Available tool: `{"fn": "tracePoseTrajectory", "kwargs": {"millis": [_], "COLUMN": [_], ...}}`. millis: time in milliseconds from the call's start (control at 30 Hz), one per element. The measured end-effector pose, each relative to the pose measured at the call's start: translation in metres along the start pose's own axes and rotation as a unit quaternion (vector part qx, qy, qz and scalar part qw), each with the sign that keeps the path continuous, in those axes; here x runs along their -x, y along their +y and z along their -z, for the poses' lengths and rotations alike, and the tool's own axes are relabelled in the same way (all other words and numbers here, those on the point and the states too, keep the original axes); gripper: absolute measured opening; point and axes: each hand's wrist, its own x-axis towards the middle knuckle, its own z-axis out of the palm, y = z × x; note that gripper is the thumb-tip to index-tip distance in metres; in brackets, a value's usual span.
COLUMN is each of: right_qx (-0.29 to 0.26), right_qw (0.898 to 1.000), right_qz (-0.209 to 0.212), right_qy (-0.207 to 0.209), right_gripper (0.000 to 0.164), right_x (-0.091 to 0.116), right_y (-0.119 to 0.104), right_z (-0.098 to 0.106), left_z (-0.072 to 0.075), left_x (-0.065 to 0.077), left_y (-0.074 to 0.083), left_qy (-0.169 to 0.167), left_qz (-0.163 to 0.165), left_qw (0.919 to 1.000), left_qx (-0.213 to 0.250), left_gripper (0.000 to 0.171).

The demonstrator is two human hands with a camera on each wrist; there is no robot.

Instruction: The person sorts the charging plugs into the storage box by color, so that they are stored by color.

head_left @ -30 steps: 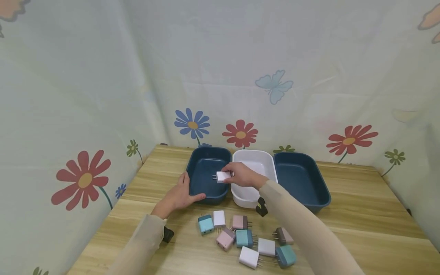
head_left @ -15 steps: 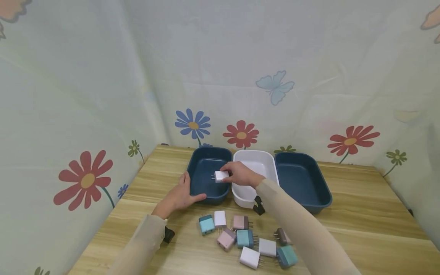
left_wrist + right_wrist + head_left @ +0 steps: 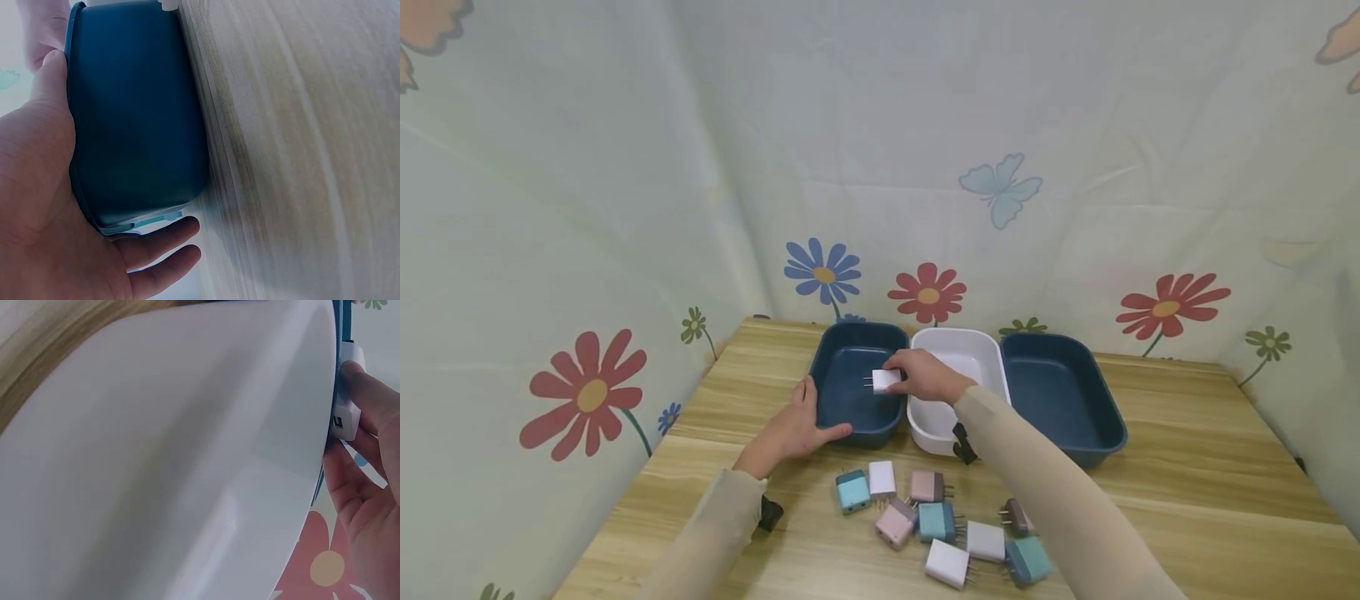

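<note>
A white charger plug [image 3: 886, 382], prongs pointing left, is pinched between thumb and fingers of my right hand [image 3: 925, 375]. It hangs over the right part of the left dark blue bin [image 3: 850, 375]. In the right wrist view the plug [image 3: 349, 394] shows a port on its end, beyond the white bin's wall [image 3: 169, 444]. My left hand [image 3: 793, 425] rests against the near left corner of that blue bin, thumb along the front rim. In the left wrist view the left hand [image 3: 56, 206] touches the blue bin's wall [image 3: 137, 112] with its fingers extended.
A white bin [image 3: 943, 442] and another dark blue bin [image 3: 1075, 400] stand in a row right of the first. In front lie several charger plugs, among them a light blue one [image 3: 853, 492], a pink one [image 3: 896, 523] and a white one [image 3: 947, 563] on the wooden table [image 3: 1187, 500].
My right hand has stayed over the left blue bin with the white charger plug, shifting only slightly. The left hand keeps its place at the bin's corner.
</note>
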Motion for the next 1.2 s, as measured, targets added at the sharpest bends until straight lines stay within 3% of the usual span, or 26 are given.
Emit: {"fn": "tracePoseTrajectory", "kwargs": {"millis": [567,800,1200], "right_qx": [0.036,0.001,0.01], "right_qw": [0.999,0.999,0.999], "right_qz": [-0.005,0.01,0.029], "right_qy": [0.023,0.032,0.013], "right_gripper": [0.041,0.045,0.04], "right_x": [0.009,0.029,0.075], "right_y": [0.01,0.012,0.013], "right_z": [0.006,0.022,0.043], "left_z": [-0.005,-0.008,-0.006], "left_x": [-0.002,-0.002,0.001], "left_y": [0.005,0.002,0.0], "left_qy": [-0.004,-0.004,0.004], "left_qz": [0.001,0.008,0.001], "left_qw": [1.0,0.9999,0.9999], "left_qx": [0.006,0.01,0.011], "left_gripper": [0.117,0.118,0.117]}}
